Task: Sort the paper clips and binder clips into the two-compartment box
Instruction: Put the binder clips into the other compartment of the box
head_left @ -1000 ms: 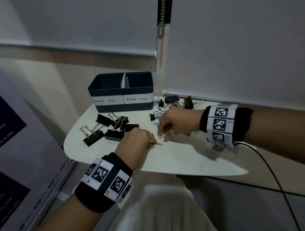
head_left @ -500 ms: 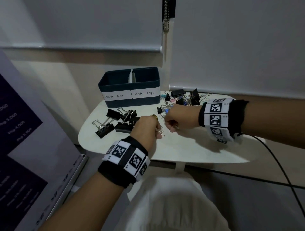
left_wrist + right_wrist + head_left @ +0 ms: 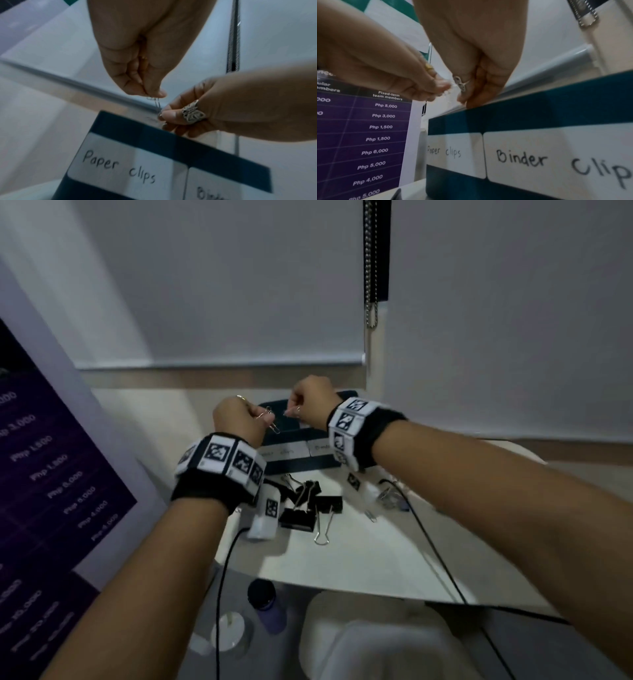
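I hold both hands above the dark blue two-compartment box [image 3: 301,467], over the side labelled "Paper clips" [image 3: 120,169]. My left hand [image 3: 236,419] pinches a few silver paper clips [image 3: 269,419] that dangle from the fingertips, the grip closed on them; my right hand [image 3: 311,402] pinches a paper clip [image 3: 297,409] of its own, not yet let go. Whether anything already lies inside the box, I cannot tell from here. By my reading the sorting is far from done: several black binder clips [image 3: 308,505] lie on the white bench [image 3: 376,559] just in front of the box, and a stray paper clip [image 3: 371,517] and other small clips [image 3: 388,498] lie beside them.
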### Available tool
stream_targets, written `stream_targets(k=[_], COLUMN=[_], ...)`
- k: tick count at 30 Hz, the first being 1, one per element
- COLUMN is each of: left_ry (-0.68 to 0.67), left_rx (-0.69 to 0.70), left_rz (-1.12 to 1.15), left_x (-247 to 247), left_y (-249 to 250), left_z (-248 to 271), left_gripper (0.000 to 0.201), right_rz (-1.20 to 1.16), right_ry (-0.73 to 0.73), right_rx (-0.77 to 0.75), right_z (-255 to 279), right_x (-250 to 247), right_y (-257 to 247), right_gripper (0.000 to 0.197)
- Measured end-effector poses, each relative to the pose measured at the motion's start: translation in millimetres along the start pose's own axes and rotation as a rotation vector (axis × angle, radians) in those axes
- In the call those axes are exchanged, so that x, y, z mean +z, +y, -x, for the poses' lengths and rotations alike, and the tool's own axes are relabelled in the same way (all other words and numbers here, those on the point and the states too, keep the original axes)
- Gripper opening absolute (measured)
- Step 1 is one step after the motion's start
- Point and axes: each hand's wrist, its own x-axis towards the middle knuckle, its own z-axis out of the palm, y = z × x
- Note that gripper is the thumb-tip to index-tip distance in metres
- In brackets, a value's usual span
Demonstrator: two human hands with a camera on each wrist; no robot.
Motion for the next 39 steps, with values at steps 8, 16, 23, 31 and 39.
stream_targets(k=[8,16,23,31,39], left_ry=[-0.138,-0.250,-0.578,-0.983,-1.048], left_rx=[0.088,0.502,0.542,0.415,0.386], left_rz=[-0.206,-0.094,-0.441,-0.626,-0.518], left_x=[38.2,37.4,17.6,16.1,18.9], left_y=[-6.4,-8.6,-20.0,-57.5,-66.8], left_z=[-32.8,30.4,68.5,82.1,77.1], left_gripper=[0.021,0.022,0.038,0.061,0.068], right_rz=[0.133,0.160,0.291,0.536,0.103], right_ry=[-0.037,-0.177,-0.321,-0.501,0.000], right_rx=[0.017,0.354,0.394,0.312,0.019], right_z=[30.3,167.5,138.1,110.2,12.8], right_x=[0.9,-10.5,20.2,20.0,4.2], right_y=[11.1,53.6,39.0,31.3,-17.2], right_gripper=[0.026,0.018,0.027,0.025,0.016])
